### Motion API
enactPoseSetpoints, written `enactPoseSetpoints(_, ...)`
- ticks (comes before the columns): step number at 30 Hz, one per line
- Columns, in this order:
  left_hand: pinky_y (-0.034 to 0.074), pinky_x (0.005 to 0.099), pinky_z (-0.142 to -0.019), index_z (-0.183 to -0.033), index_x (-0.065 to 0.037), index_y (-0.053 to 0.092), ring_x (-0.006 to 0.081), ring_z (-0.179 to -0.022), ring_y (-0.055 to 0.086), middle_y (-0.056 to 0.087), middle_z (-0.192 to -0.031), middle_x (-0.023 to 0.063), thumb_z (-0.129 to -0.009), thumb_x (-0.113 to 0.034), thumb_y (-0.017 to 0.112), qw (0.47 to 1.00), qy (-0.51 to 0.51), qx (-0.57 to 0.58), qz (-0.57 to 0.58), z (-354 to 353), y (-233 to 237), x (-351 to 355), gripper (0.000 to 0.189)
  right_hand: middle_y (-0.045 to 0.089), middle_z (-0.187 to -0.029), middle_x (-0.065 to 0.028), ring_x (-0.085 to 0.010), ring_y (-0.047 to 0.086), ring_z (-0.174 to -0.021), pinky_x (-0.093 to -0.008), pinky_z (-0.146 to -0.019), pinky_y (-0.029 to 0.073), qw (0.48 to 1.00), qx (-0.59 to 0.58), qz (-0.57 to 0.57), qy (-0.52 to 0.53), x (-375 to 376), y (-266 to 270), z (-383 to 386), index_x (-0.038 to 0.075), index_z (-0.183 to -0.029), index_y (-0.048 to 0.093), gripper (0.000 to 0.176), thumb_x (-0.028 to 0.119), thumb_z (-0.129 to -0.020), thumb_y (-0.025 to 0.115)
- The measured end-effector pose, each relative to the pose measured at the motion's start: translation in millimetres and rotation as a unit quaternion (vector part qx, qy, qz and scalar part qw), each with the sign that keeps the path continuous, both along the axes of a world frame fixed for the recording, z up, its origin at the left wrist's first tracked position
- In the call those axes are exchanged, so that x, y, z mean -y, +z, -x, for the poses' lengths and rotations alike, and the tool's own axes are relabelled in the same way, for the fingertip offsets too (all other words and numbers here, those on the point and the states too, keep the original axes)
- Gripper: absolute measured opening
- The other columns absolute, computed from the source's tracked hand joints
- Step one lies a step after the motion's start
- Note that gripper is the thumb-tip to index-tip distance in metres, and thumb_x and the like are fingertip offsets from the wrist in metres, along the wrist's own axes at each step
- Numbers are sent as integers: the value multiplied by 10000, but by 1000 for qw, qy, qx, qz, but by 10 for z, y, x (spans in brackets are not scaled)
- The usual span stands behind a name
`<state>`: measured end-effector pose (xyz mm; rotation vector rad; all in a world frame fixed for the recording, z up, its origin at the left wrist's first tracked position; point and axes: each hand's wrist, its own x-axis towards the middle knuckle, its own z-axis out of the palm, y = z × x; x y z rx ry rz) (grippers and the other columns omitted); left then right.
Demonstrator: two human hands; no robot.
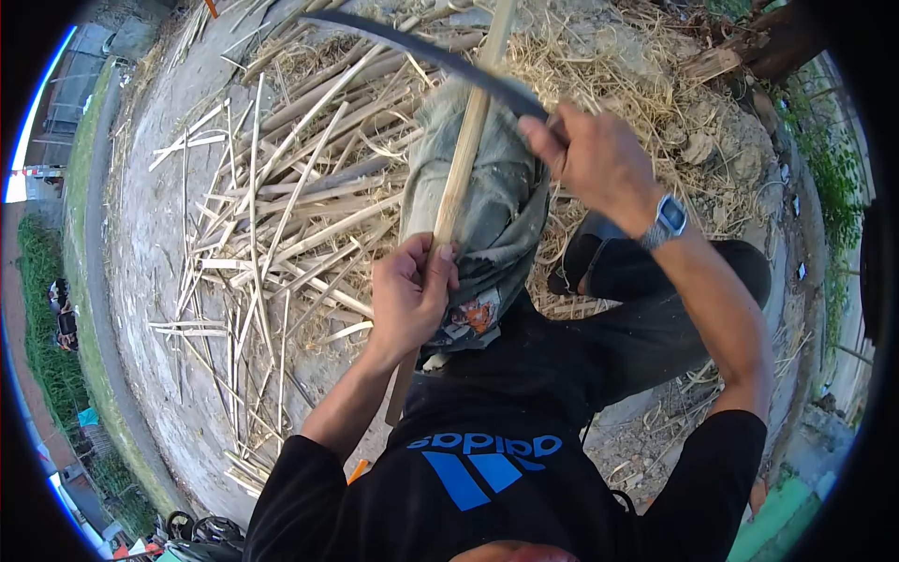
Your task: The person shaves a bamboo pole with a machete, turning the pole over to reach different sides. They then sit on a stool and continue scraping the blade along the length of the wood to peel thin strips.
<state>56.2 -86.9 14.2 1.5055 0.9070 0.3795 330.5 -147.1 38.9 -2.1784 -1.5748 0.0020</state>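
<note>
My left hand (412, 292) is closed round a long, pale bamboo strip (459, 184), thumb on top. The strip slants across a cloth-covered bundle (506, 201) in front of my lap, its lower end reaching past my wrist. In my right hand (599, 159) is the grip end of a long, dark, curved blade (403, 42), its handle hidden by my fingers. The blade crosses over the strip near the bundle's far end and points away to the upper left.
Split bamboo strips (257, 201) lie scattered on the ground to the left, with thicker poles (328, 103) among them. Curly shavings (618, 70) cover the ground beyond the bundle. A log (777, 42) is at the upper right. My bent leg (693, 281) is on the right.
</note>
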Motion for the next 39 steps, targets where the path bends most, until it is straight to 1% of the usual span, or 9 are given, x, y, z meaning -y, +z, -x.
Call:
enactPoseSetpoints(1,387,215,-552,-1031,47,668,34,-621,511,610,-690,-11,-1058,-129,572,1000,11,20,12,0,-64,7,203,622,-533,-90,-274,640,-455,-401,-470,525,995,-53,80,-8,67,130,169,74,-774,647,571,595,-996,572)
enactPoseSetpoints(4,345,182,-481,-1043,33,643,14,-526,466,595,-693,-14,-1073,-162,566,999,-6,-1,-47,74,-115,98,212,619,-530,-83,-268,634,-450,-402,-465,522,994,11,25,105,198,-20,84,76,-765,636,586,605,-1002,554)
enactPoseSetpoints(10,337,187,-460,-1032,36,634,23,-507,477,597,-681,-8,-1069,-180,579,1000,-15,14,-21,143,-76,118,226,594,-499,-69,-259,615,-432,-364,-442,499,1000,0,1,-9,76,5,-26,90,-745,623,601,624,-1005,534)
enactPoseSetpoints(12,369,200,-500,-1038,40,656,26,-549,481,611,-691,-8,-1065,-185,593,994,-3,40,100,276,-144,165,235,588,-499,-71,-260,627,-454,-370,-440,500,994,50,41,85,202,-109,-30,81,-745,621,618,627,-1015,510)
enactPoseSetpoints(17,318,183,-434,-1070,37,617,22,-477,450,580,-683,-9,-1072,-218,583,993,-21,24,117,436,-50,97,257,572,-477,-62,-267,607,-421,-387,-434,503,1000,25,-5,-14,38,-60,-289,98,-745,617,588,630,-990,557)
enactPoseSetpoints(21,333,185,-462,-1059,41,621,24,-506,466,592,-689,-5,-1070,-217,588,991,-32,32,124,571,-187,174,260,581,-488,-65,-258,620,-447,-399,-442,502,993,64,51,85,261,-87,-27,80,-759,622,548,559,-1017,555)
enactPoseSetpoints(24,344,184,-475,-1062,32,634,25,-520,476,606,-698,-2,-1071,-223,590,985,-11,28,168,798,-179,163,258,572,-485,-55,-253,601,-426,-391,-442,499,999,36,-8,-22,107,-38,-513,82,-776,631,548,582,-994,579)
enactPoseSetpoints(32,316,196,-451,-1056,29,644,28,-502,455,594,-686,6,-1065,-209,595,980,-33,43,190,1157,-220,139,243,590,-502,-81,-273,604,-425,-412,-438,496,998,-28,51,-15,192,-109,-614,82,-794,634,547,572,-1017,538)
enactPoseSetpoints(39,305,197,-436,-1022,19,645,26,-485,444,596,-675,7,-1060,-218,607,972,-40,25,231,1313,-346,88,242,595,-514,-57,-249,599,-425,-392,-431,479,999,32,-31,30,240,-147,-451,98,-791,635,567,609,-1012,525)
